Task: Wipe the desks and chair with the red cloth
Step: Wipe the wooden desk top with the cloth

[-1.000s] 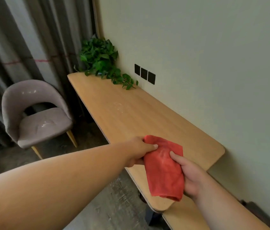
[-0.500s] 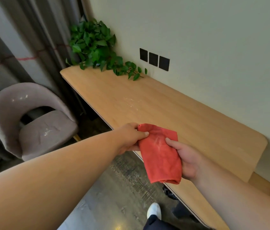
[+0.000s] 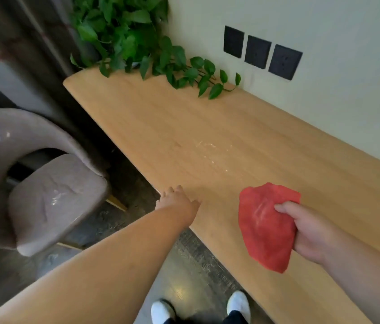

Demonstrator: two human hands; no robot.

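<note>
Red cloth (image 3: 265,226): bunched and hanging from the right hand (image 3: 305,232), whose fingers are closing around its right edge; it is hovering just over the near part of the table (image 3: 277,141), and whether it is touching the wood cannot be told.

Left hand (image 3: 177,199): holding nothing, fingers spread, lying flat at the table's front edge, well apart from the cloth.

Table: long wooden top running along the wall; pale smears or crumbs (image 3: 210,150) are showing mid-surface, ahead of the cloth. Judging by these, wiping here is only beginning or not yet reaching that patch.

Plant (image 3: 133,36): leaves trailing over the far end, likely needing working around.

Chair (image 3: 42,181): grey upholstered, standing left of the table, marks glinting on its seat; it is looking unwiped.

Outstanding, as judged: most of the table, the chair, any further desks out of sight.
</note>
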